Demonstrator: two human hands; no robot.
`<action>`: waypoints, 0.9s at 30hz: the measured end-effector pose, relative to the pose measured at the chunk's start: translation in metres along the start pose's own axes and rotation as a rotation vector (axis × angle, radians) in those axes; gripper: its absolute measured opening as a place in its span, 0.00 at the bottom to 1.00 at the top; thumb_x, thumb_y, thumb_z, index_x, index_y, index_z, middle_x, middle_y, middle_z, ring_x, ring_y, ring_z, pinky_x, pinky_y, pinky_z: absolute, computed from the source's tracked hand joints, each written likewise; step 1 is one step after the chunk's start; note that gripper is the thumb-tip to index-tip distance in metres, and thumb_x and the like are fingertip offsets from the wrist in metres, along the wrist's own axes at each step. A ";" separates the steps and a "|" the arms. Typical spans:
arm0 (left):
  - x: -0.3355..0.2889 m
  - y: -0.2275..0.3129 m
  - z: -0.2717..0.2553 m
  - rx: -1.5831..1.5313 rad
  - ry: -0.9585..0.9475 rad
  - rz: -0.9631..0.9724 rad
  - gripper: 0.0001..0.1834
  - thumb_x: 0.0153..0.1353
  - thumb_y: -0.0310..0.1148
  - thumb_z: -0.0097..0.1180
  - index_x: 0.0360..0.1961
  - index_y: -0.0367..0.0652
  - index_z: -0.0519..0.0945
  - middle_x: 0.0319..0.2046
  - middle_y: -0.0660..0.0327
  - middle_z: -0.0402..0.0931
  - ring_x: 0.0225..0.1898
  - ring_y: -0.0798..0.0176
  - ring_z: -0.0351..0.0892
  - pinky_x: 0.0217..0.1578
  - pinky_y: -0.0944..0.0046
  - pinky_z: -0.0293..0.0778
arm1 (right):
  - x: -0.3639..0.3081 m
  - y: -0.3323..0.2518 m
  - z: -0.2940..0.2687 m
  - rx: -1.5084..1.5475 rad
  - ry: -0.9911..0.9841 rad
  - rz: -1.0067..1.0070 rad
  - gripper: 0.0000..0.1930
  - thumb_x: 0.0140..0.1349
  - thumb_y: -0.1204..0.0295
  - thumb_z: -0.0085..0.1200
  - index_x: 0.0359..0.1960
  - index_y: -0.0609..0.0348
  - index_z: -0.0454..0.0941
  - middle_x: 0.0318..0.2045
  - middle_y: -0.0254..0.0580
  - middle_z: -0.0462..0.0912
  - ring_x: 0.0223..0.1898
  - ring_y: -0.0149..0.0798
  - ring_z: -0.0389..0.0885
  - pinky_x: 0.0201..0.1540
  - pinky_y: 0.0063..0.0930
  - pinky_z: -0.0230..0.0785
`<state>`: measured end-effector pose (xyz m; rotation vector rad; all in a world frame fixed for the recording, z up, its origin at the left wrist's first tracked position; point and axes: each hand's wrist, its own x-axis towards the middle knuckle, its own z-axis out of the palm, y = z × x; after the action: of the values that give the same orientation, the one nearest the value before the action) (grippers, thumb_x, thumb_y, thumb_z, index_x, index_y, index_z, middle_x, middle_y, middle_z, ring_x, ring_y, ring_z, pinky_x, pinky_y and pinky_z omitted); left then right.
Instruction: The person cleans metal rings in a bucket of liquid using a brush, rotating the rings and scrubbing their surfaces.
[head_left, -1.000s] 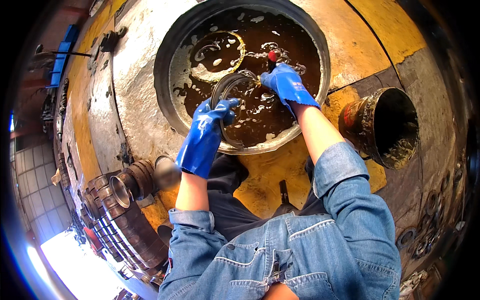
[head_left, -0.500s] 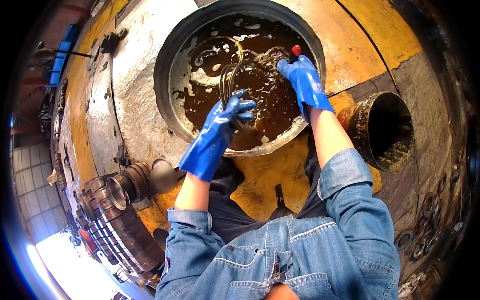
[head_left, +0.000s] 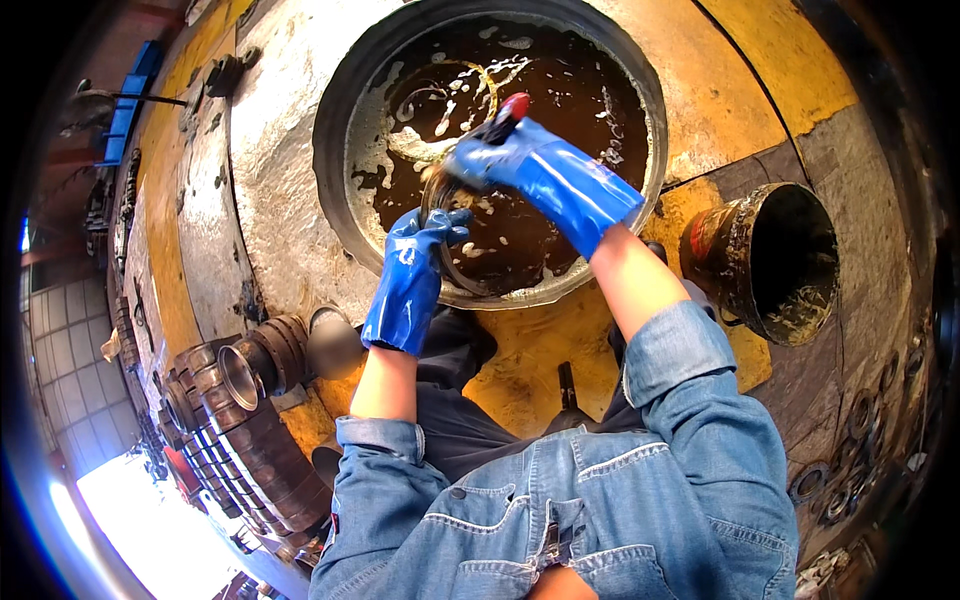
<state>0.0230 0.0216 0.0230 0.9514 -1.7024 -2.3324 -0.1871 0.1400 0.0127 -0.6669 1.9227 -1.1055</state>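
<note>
A wide dark round tub [head_left: 332,170] of brown, foamy liquid stands in front of me. My left hand [head_left: 408,270], in a blue rubber glove, is closed around several thin metal rings [head_left: 456,268] held over the tub's near left part. My right hand [head_left: 540,170], gloved alike, grips what looks like a brush [head_left: 515,106] with a red-ended handle. Its working end is blurred against the upper part of the rings, just above the left glove. Another ring [head_left: 490,84] shows at the liquid's surface on the far left side.
A grimy open bucket [head_left: 712,250] lies tipped to the right of the tub. Stacked metal cylinders and rings [head_left: 265,470] stand at the lower left. Loose rings [head_left: 808,482] lie at the lower right. Yellow floor plates [head_left: 530,350] extend beneath me.
My right hand has swung left from the tub's right side, bringing the brush out of the liquid and onto the rings. My left hand has shifted slightly left and down with them.
</note>
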 end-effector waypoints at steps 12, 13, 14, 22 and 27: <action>-0.003 0.004 0.005 -0.004 -0.032 0.064 0.16 0.71 0.30 0.59 0.54 0.31 0.82 0.47 0.51 0.87 0.43 0.62 0.86 0.51 0.63 0.81 | -0.059 -0.063 0.001 0.015 -0.043 -0.139 0.14 0.62 0.56 0.59 0.29 0.53 0.79 0.23 0.37 0.77 0.25 0.36 0.74 0.33 0.32 0.69; -0.004 0.006 0.005 0.012 -0.033 0.070 0.16 0.70 0.30 0.59 0.55 0.31 0.82 0.48 0.51 0.87 0.44 0.61 0.86 0.51 0.63 0.81 | -0.056 -0.062 0.003 -0.059 0.023 -0.095 0.16 0.61 0.54 0.60 0.31 0.54 0.83 0.26 0.42 0.84 0.27 0.39 0.80 0.36 0.34 0.73; -0.005 0.007 0.006 0.020 -0.006 0.030 0.17 0.70 0.28 0.57 0.56 0.30 0.81 0.49 0.49 0.87 0.44 0.60 0.86 0.52 0.62 0.82 | -0.056 -0.055 -0.009 0.089 -0.033 -0.016 0.18 0.61 0.53 0.58 0.35 0.56 0.85 0.32 0.48 0.88 0.32 0.45 0.85 0.41 0.39 0.75; 0.000 0.010 0.007 0.015 -0.016 -0.093 0.20 0.74 0.34 0.58 0.58 0.28 0.79 0.45 0.51 0.87 0.38 0.66 0.86 0.44 0.65 0.84 | -0.026 0.014 -0.015 -0.254 0.412 0.336 0.23 0.62 0.52 0.58 0.47 0.58 0.86 0.44 0.53 0.89 0.49 0.54 0.88 0.54 0.41 0.77; 0.002 0.006 -0.002 -0.045 -0.015 -0.155 0.21 0.75 0.38 0.60 0.56 0.28 0.81 0.41 0.53 0.88 0.36 0.67 0.85 0.41 0.66 0.83 | -0.025 0.020 -0.022 -0.409 0.349 0.513 0.25 0.62 0.49 0.61 0.54 0.52 0.86 0.54 0.47 0.88 0.57 0.54 0.85 0.61 0.41 0.77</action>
<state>0.0207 0.0167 0.0266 1.0979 -1.6286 -2.4673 -0.1933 0.1781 0.0112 -0.1611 2.4683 -0.5301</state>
